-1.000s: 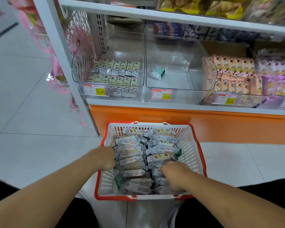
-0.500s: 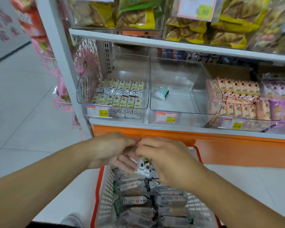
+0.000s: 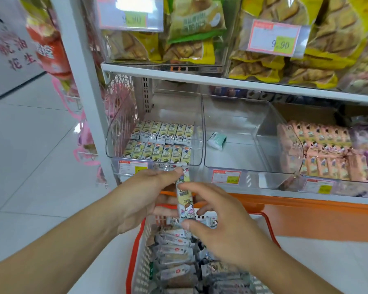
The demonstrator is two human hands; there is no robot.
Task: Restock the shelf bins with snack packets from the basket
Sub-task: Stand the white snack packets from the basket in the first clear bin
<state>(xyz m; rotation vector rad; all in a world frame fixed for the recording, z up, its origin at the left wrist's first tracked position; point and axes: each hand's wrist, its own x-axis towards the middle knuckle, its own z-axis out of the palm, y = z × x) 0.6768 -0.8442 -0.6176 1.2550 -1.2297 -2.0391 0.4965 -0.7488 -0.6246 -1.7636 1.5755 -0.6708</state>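
Observation:
A stack of snack packets (image 3: 184, 197) stands on edge between my hands, just above the red basket (image 3: 136, 247). My left hand (image 3: 145, 196) grips the stack from the left, fingertips on its top end. My right hand (image 3: 219, 221) pinches it from the right, thumb under its lower end. The basket holds several grey-wrapped packets (image 3: 174, 257). Straight ahead is the left clear bin (image 3: 113, 149), with two rows of matching yellow-green packets (image 3: 164, 143). The middle clear bin (image 3: 263, 166) holds one green-white packet (image 3: 217, 141).
The right bin (image 3: 319, 149) is packed with peach packets, purple ones beside it. Yellow snack bags (image 3: 263, 66) fill the shelf above. An orange shelf base (image 3: 306, 217) runs behind the basket. White tiled floor (image 3: 30, 166) lies to the left, past a white upright post (image 3: 87, 92).
Both hands left the basket, came together on a stack of packets and lifted it up toward the left bin. My view rose from the basket to the shelves.

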